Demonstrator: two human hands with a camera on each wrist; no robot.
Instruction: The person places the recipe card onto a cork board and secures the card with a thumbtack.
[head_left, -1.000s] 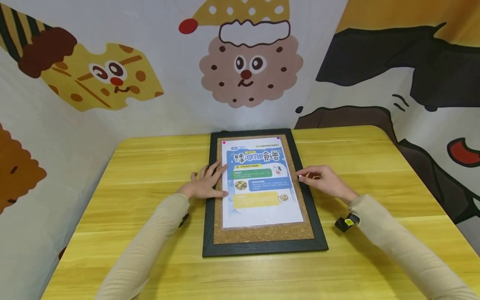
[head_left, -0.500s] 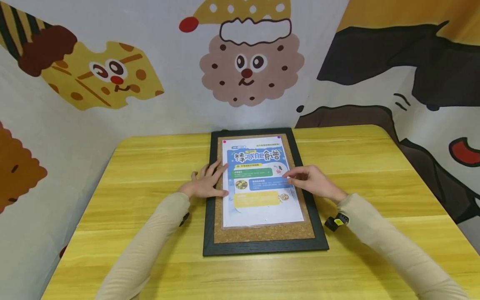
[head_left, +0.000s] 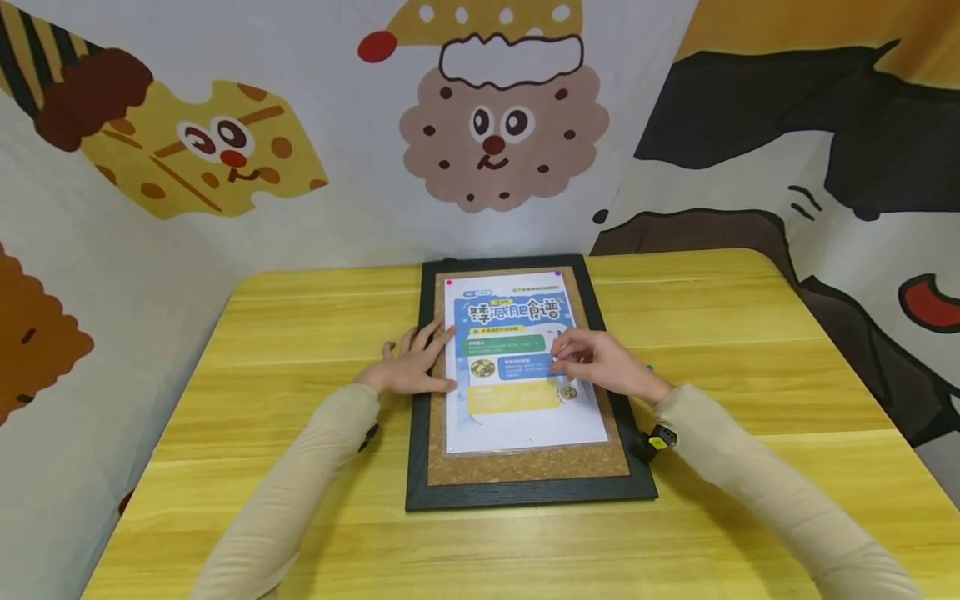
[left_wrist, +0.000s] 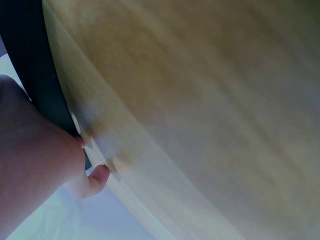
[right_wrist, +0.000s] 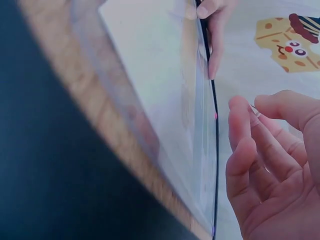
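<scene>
A printed sheet in a clear sleeve (head_left: 495, 429) lies on a black-framed cork board (head_left: 525, 471). A pink thumbtack (head_left: 448, 282) and a purple thumbtack (head_left: 557, 273) sit at its upper corners. My left hand (head_left: 408, 371) rests with spread fingers over the board's left frame, fingertips on the sheet's left edge. Above the right part of the sheet, my right hand (head_left: 600, 362) pinches a small thumbtack (right_wrist: 254, 110) between thumb and forefinger. In the right wrist view its thin metal point shows, while most of it is hidden by the fingers.
The board lies on a yellow wood-grain table (head_left: 300, 333), near its back edge. Behind stands a cloth wall (head_left: 337, 233) with cartoon prints. A small blue thing (head_left: 650, 367) shows beside my right wrist, partly hidden.
My right hand has moved left from the board's right frame to over the sheet, still pinching the thumbtack. The left hand has stayed in place.
</scene>
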